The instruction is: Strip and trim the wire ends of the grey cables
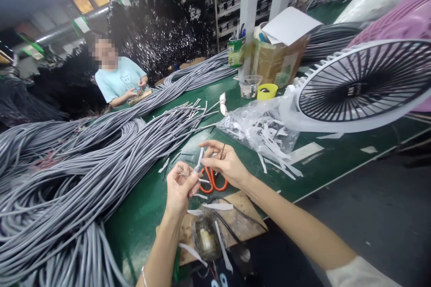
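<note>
Just above the bench, my left hand is closed in a pinch on the lower end of a short white strip. Thin wire-like strands show at its fingers, partly hidden. My right hand pinches the upper part of the same strip between thumb and fingers; a small dark thing shows by its fingers, too small to name. Behind and below the hands lie scissors with orange handles. Closer to me, a wooden board bears a block-shaped, tape-wrapped device, black cords and loose white strips.
Long bundles of grey cable cover the left of the green bench. A plastic bag of white strips, a fan, a yellow cup and a cardboard box stand right. Across the bench sits another person.
</note>
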Tool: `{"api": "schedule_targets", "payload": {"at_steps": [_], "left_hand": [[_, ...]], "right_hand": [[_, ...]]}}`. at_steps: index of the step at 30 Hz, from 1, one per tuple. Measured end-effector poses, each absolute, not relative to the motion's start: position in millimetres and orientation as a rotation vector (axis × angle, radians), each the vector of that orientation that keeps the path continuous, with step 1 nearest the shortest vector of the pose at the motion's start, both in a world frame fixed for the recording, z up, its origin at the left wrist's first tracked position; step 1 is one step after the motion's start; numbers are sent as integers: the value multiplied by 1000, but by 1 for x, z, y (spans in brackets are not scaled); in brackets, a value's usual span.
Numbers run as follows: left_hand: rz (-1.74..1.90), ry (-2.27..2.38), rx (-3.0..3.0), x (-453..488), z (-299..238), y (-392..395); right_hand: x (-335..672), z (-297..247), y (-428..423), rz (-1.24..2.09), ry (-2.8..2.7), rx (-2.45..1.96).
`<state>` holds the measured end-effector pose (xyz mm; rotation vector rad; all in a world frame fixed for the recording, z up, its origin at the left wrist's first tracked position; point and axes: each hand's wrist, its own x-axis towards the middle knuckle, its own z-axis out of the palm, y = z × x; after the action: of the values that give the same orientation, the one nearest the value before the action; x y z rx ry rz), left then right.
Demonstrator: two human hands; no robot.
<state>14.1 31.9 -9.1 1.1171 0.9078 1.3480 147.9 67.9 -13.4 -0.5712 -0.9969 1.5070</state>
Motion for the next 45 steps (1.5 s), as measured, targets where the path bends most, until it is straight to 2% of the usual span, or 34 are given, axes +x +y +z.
{"api": "schedule_targets", "payload": {"at_steps": [4, 10, 21, 27, 33, 45], "left_hand": [[1389, 941, 1270, 15, -5, 28], [1554, 1270, 1628, 11, -5, 26], [1562, 1379, 2135, 9, -5, 27], [1500, 1422, 1955, 8, -7, 27], [1519, 1478, 1712, 9, -4, 27], [1452, 1476, 1674, 11, -5, 28]], "right_hand": [[149, -16, 71, 1405, -1013, -683], [154, -12, 69, 933, -1058, -884], [146, -18, 61, 885, -1533, -822], [148, -14, 60, 721, -1610, -793], [149, -12, 60, 714, -1600, -808], [150, -12, 60, 708, -1574, -815]]}}
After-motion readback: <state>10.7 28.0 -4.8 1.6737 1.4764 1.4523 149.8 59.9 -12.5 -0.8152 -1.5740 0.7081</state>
